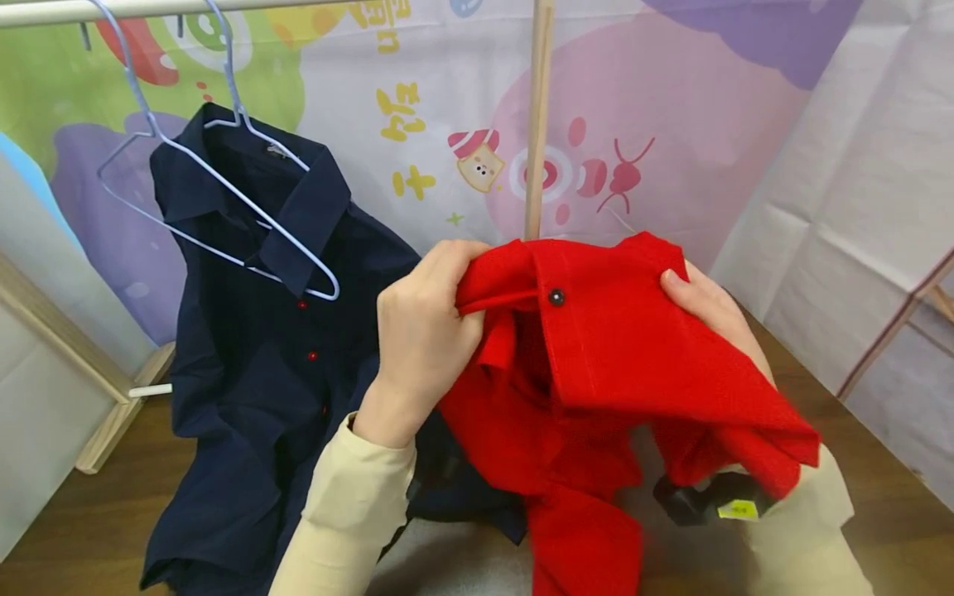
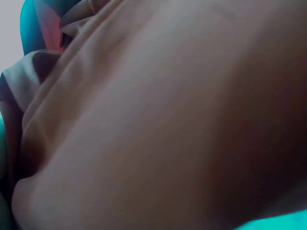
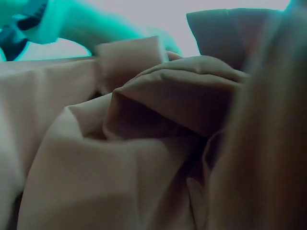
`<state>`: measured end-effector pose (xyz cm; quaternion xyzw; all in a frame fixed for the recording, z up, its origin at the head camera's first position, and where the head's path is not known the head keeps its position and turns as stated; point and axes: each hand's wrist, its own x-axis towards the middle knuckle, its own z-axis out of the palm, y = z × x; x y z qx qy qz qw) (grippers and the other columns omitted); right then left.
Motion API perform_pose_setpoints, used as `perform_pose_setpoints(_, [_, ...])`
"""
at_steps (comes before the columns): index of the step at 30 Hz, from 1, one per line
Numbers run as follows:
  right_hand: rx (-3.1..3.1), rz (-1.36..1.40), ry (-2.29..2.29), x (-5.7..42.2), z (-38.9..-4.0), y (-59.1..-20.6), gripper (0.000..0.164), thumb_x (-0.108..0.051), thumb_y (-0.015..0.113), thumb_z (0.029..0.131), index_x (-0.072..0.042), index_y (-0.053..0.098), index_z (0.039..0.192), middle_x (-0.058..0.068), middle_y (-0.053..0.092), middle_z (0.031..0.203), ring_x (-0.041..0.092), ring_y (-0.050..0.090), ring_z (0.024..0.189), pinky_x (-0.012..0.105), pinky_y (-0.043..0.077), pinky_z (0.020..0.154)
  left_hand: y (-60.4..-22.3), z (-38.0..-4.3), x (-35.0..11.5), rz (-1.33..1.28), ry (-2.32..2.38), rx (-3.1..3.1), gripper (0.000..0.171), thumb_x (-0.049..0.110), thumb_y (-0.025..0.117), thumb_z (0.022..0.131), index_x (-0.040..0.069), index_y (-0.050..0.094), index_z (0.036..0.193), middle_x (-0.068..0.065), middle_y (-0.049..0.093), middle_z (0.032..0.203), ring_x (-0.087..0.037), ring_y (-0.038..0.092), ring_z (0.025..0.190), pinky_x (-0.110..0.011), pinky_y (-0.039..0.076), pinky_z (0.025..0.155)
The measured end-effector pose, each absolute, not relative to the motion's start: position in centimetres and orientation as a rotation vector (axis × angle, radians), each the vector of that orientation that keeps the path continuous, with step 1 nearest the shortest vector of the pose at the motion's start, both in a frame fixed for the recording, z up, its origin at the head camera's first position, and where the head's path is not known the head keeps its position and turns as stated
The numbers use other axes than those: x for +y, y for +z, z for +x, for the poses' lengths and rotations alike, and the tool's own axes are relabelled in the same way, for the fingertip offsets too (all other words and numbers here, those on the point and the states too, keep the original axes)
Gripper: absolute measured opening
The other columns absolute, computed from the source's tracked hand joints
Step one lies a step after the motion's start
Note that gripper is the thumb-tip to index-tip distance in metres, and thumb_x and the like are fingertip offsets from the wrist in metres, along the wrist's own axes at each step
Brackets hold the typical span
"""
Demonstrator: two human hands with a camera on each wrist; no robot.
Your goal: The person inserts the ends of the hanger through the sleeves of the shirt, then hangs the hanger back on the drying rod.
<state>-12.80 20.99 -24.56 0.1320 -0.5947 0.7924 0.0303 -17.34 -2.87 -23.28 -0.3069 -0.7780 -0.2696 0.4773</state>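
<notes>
A red shirt [image 1: 626, 356] with a black button [image 1: 556, 297] on its placket is held up in front of me in the head view. My left hand [image 1: 425, 331] grips its upper left edge with curled fingers. At the upper right, my right hand [image 1: 715, 310] holds the cloth, thumb on the front; its other fingers are hidden behind the fabric. The shirt's lower part hangs down between my forearms. In the left wrist view the left hand [image 2: 144, 120] fills most of the picture. Folds of the shirt [image 3: 91, 177] fill much of the right wrist view, with colours off.
A dark navy shirt [image 1: 246, 397] with red buttons is at the left, behind my left forearm. Two pale blue hangers [image 1: 224, 178] hang from a white rail [image 1: 45, 12] at its collar. A wooden post [image 1: 538, 124] stands behind the red shirt, before a printed cloth backdrop [image 1: 335, 83].
</notes>
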Motion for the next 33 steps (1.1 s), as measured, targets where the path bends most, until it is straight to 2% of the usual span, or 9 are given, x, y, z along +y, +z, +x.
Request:
perform_pose_setpoints(2, [-1.822,0.477,2.439,20.5,-13.1,-24.6,0.024,-0.019,0.039,0.096,-0.014,0.05,0.117,-0.005,0.06,0.1,0.008,0.058,0.086,0.022,0.047,0.077,-22.8,-17.1,-3.1,-0.743,-0.686,-1.831,0.016,0.003,0.059,0.078,0.005,0.062,0.094,-0.008,0.065,0.086,-0.017,0.059,0.069,-0.031,0.052,0.065])
perform_pose_setpoints(5, [-1.847,0.546,2.385,19.4,-12.9,-25.1,0.023,-0.012,0.042,0.095,-0.01,0.049,0.116,-0.002,0.061,0.098,0.009,0.059,0.084,0.023,0.049,0.074,-22.4,-16.7,-3.6,-0.735,-0.779,-1.766,0.017,-0.002,0.057,0.077,0.003,0.061,0.093,-0.01,0.062,0.084,-0.018,0.057,0.071,-0.03,0.05,0.064])
perform_pose_setpoints(12, [-2.167,0.645,2.139,17.8,-12.4,-26.7,0.033,-0.008,0.05,0.091,-0.008,0.044,0.124,0.006,0.06,0.105,0.017,0.06,0.087,0.028,0.05,0.074,-22.9,-16.1,-4.5,-0.742,-0.881,-1.778,0.025,-0.008,0.052,0.074,0.001,0.06,0.096,-0.012,0.056,0.086,-0.019,0.051,0.074,-0.029,0.043,0.06])
perform_pose_setpoints(16, [-2.374,0.669,2.013,17.8,-12.6,-27.7,0.039,-0.011,0.054,0.09,-0.007,0.041,0.127,0.006,0.062,0.105,0.018,0.062,0.086,0.03,0.051,0.075,-23.4,-15.8,-4.8,-0.761,-0.854,-1.793,0.024,-0.007,0.054,0.075,0.002,0.061,0.096,-0.014,0.054,0.09,-0.02,0.053,0.079,-0.03,0.048,0.067])
perform_pose_setpoints(20, [-2.556,0.751,1.842,17.8,-12.8,-29.0,0.047,-0.015,0.059,0.088,-0.008,0.04,0.13,0.008,0.059,0.112,0.016,0.061,0.094,0.028,0.049,0.081,-24.2,-15.4,-5.1,-0.879,-0.786,-1.814,0.022,-0.008,0.055,0.074,0.0,0.059,0.094,-0.014,0.055,0.097,-0.022,0.055,0.086,-0.032,0.051,0.076])
perform_pose_setpoints(23, [-2.682,0.848,1.608,18.1,-12.9,-30.0,0.046,-0.021,0.062,0.086,-0.015,0.044,0.128,-0.001,0.06,0.113,0.01,0.059,0.095,0.024,0.046,0.083,-25.3,-15.1,-4.9,-1.024,-0.778,-1.891,0.022,-0.007,0.058,0.074,0.001,0.058,0.094,-0.012,0.058,0.103,-0.021,0.056,0.092,-0.031,0.049,0.083])
perform_pose_setpoints(26, [-2.778,0.952,1.4,18.5,-12.9,-31.0,0.038,-0.027,0.062,0.086,-0.024,0.047,0.12,-0.011,0.062,0.098,0.006,0.059,0.082,0.023,0.046,0.076,-26.6,-14.7,-4.7,-1.163,-0.836,-2.03,0.025,-0.007,0.06,0.074,0.004,0.056,0.095,-0.008,0.06,0.109,-0.017,0.056,0.1,-0.027,0.045,0.09])
perform_pose_setpoints(29, [-2.862,1.02,1.26,19.0,-12.9,-31.8,0.032,-0.031,0.062,0.086,-0.027,0.049,0.115,-0.015,0.061,0.082,0.003,0.057,0.07,0.022,0.046,0.069,-28.0,-14.4,-4.5,-1.283,-0.938,-2.172,0.025,-0.006,0.058,0.076,0.008,0.053,0.096,-0.004,0.059,0.114,-0.013,0.054,0.107,-0.026,0.043,0.093])
perform_pose_setpoints(33, [-2.952,1.037,1.125,19.6,-12.8,-32.6,0.028,-0.037,0.062,0.084,-0.028,0.051,0.109,-0.017,0.058,0.075,0.001,0.054,0.069,0.021,0.044,0.068,-29.3,-14.1,-4.4,-1.452,-1.066,-2.329,0.024,-0.006,0.052,0.079,0.012,0.05,0.095,0.002,0.053,0.127,-0.01,0.045,0.121,-0.031,0.037,0.101])
